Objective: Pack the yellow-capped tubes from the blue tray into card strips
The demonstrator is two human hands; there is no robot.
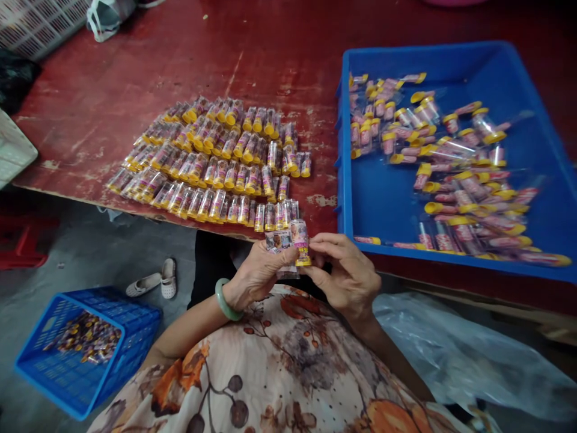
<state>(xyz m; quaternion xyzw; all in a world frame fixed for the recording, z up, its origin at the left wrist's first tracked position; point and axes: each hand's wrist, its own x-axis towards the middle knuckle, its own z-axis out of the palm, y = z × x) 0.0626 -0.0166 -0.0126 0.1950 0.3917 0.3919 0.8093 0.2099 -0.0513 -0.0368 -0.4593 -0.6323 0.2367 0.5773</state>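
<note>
My left hand (261,269), with a green bangle at its wrist, holds a flat stack of printed labels (278,240) between thumb and fingers. A small clear tube (300,242) with a yellow base and a printed wrap stands upright over the labels, under my left thumb tip. My right hand (345,273) pinches at the right side of that tube, thumb and index finger close together. Just beyond my hands, rows of similar wrapped tubes (220,171) with yellow ends cover part of the red table (288,36).
A blue tray (383,207) on the right holds many pink and yellow tubes (469,183). On the floor at lower left stands a blue crate (130,325) with more tubes, near white shoes (168,279). Clear plastic sheeting (455,343) lies at lower right. A pale basket (40,24) sits at upper left.
</note>
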